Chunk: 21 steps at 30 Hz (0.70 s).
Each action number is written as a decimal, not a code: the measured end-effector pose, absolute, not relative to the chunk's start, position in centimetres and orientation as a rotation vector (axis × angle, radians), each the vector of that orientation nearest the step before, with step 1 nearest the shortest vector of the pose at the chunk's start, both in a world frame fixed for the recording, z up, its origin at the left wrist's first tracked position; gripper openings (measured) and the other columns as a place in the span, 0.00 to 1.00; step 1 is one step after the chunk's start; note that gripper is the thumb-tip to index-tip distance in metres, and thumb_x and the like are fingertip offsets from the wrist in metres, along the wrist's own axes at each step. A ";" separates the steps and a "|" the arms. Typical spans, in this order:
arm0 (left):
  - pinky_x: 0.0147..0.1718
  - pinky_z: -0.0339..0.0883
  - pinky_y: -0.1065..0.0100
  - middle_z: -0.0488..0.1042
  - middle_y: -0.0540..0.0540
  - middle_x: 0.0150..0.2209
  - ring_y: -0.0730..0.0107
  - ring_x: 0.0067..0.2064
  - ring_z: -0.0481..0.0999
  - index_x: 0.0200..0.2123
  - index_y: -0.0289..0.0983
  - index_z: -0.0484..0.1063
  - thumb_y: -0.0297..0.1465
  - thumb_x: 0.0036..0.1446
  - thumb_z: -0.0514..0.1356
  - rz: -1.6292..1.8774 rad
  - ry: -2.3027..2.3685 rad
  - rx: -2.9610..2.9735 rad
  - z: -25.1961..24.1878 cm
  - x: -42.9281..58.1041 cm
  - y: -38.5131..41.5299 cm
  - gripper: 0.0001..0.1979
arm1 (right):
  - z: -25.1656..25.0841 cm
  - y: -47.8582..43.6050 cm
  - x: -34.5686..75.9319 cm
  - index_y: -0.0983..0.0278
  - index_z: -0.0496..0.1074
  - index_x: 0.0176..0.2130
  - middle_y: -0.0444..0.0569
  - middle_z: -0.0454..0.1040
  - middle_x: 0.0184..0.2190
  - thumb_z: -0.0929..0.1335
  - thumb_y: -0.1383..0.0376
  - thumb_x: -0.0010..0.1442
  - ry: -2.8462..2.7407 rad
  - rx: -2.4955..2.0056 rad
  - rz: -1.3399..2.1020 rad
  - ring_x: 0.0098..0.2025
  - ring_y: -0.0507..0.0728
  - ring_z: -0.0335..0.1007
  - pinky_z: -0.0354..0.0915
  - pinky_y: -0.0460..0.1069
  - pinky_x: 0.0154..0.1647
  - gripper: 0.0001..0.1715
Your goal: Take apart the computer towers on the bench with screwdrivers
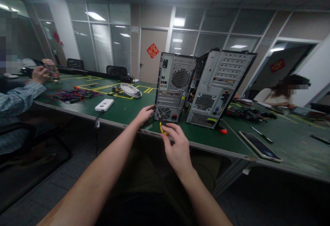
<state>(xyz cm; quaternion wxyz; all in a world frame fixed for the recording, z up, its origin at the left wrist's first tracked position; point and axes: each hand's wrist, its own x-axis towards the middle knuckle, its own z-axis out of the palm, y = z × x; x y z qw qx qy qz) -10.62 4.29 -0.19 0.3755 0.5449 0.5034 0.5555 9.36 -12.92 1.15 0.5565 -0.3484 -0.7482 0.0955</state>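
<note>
Two computer towers stand upright side by side on the green table, rear panels facing me. At the lower left edge of the left tower (175, 74), my left hand (144, 115) rests against its side, fingers partly hidden by the case. My right hand (176, 143) is closed on a small yellow-and-black tool (162, 125), held at the bottom of that tower by the lower round vent. The right tower (215, 88) is untouched, its side toward the left one open. A red-and-black handle (222, 130) lies at its foot.
On the green table (123, 112) lie a white power bank (104, 105), a wire pile (74, 95) and a white oval basket (131, 90) to the left. A phone (260, 146), a screwdriver (261, 135) and black cables (249, 113) lie right. People sit at both sides.
</note>
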 end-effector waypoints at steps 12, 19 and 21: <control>0.40 0.73 0.70 0.77 0.42 0.63 0.59 0.55 0.78 0.63 0.40 0.76 0.29 0.50 0.61 1.429 1.294 1.387 -0.2 -10.7 4.3 0.34 | 0.9 -12.7 9.2 0.60 0.81 0.48 0.54 0.77 0.53 0.71 0.67 0.68 -1.715 -0.783 0.328 0.49 0.59 0.80 0.80 0.54 0.52 0.10; 0.40 0.73 0.69 0.77 0.42 0.63 0.60 0.56 0.78 0.64 0.40 0.76 0.29 0.50 0.61 1.418 1.283 1.393 -0.2 -10.7 4.2 0.35 | 0.8 -12.7 9.2 0.61 0.81 0.48 0.55 0.77 0.53 0.71 0.67 0.68 -1.706 -0.792 0.338 0.49 0.59 0.81 0.80 0.53 0.51 0.10; 0.40 0.73 0.69 0.76 0.42 0.64 0.59 0.55 0.78 0.63 0.40 0.76 0.29 0.49 0.61 1.424 1.277 1.396 -0.2 -10.7 4.2 0.35 | 0.8 -12.7 9.2 0.61 0.81 0.48 0.54 0.77 0.53 0.71 0.67 0.68 -1.702 -0.789 0.340 0.48 0.59 0.81 0.80 0.53 0.51 0.10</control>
